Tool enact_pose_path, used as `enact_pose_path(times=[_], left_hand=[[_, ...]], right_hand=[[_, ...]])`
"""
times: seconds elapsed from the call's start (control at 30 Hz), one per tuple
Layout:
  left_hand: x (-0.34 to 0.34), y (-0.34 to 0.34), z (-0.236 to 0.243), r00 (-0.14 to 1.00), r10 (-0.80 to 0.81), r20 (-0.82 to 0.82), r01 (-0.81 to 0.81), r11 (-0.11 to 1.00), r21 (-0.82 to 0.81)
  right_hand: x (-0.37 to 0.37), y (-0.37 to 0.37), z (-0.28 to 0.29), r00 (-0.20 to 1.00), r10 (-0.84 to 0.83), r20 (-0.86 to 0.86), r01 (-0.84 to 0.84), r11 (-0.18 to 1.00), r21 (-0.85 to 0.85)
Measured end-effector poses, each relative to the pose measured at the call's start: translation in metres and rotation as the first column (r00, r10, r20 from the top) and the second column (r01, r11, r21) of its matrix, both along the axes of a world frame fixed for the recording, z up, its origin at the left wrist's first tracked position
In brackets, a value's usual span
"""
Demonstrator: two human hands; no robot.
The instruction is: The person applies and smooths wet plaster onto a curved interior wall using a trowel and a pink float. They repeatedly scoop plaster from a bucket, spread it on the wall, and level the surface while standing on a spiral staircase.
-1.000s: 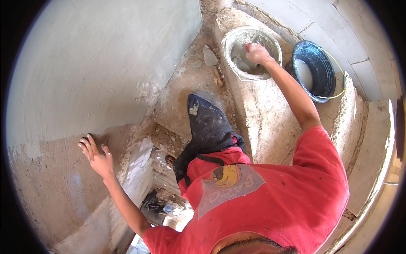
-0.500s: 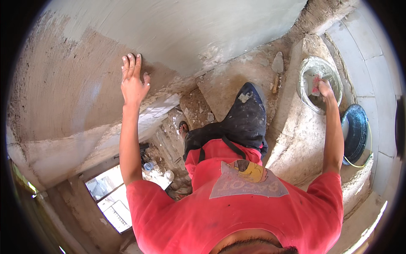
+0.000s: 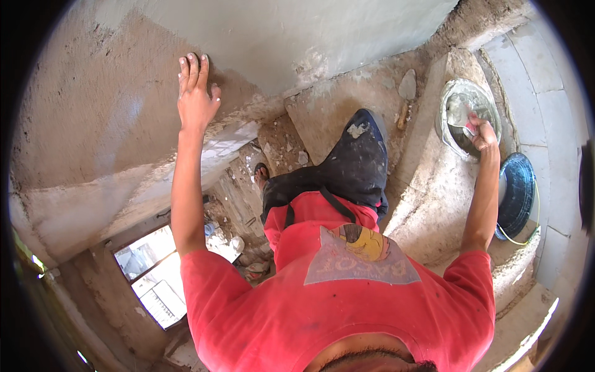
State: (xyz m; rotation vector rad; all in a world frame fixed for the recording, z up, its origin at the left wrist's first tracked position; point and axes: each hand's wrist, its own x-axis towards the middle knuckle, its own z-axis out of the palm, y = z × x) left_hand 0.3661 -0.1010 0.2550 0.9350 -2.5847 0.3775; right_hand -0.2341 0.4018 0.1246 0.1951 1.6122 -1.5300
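Observation:
My left hand (image 3: pixel 197 99) lies against the brown, rough part of the wall (image 3: pixel 149 68), its fingers stretched out and holding nothing. Smooth grey plaster (image 3: pixel 266 43) covers the wall beside it. At the right, my right hand (image 3: pixel 485 132) is closed around a small red tool (image 3: pixel 471 128) inside a pale-rimmed bucket (image 3: pixel 444 124). Wet grey plaster mix (image 3: pixel 457 110) fills part of that bucket, next to the tool. The tool's far end is hidden in the mix, so its exact kind cannot be made out.
A pointed trowel (image 3: pixel 407 85) with a wooden handle lies on the ledge ahead. Right of my right forearm a dark blue bucket (image 3: pixel 518 193) leans with its thin yellow-green handle. Rubble (image 3: pixel 290 146) litters the ground near my foot. A bright window opening (image 3: pixel 155 273) is at lower left.
My right hand has shifted slightly within the bucket, and the pale mix beside the tool shows more. My left hand stays flat on the wall. The whole view has shifted a little.

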Motion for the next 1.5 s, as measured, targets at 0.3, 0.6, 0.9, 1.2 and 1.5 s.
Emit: enact_pose_path(times=[0.3,0.6,0.9,1.2,1.5], left_hand=[[-0.014,0.011,-0.022,0.978,0.019,-0.207,-0.004,0.997,0.071],[-0.022,0.036,-0.074,0.891,0.180,-0.416,-0.065,0.959,0.277],[-0.017,0.043,-0.177,0.716,0.610,-0.340,-0.227,0.664,0.713],[-0.001,-0.002,-0.254,0.095,0.944,-0.316,0.516,0.224,0.827],[-0.009,0.007,-0.276,0.166,0.921,-0.352,0.565,0.203,0.800]], right_hand=[[0.013,0.019,0.035,0.985,-0.158,-0.074,0.123,0.930,-0.347],[0.125,-0.026,0.092,0.971,-0.220,-0.090,0.114,0.761,-0.638],[0.284,-0.193,0.028,0.962,-0.150,0.227,0.272,0.589,-0.761],[0.377,-0.339,-0.173,0.736,-0.543,0.405,0.666,0.469,-0.580],[0.388,-0.442,-0.271,0.591,-0.767,-0.251,0.654,0.637,-0.407]])
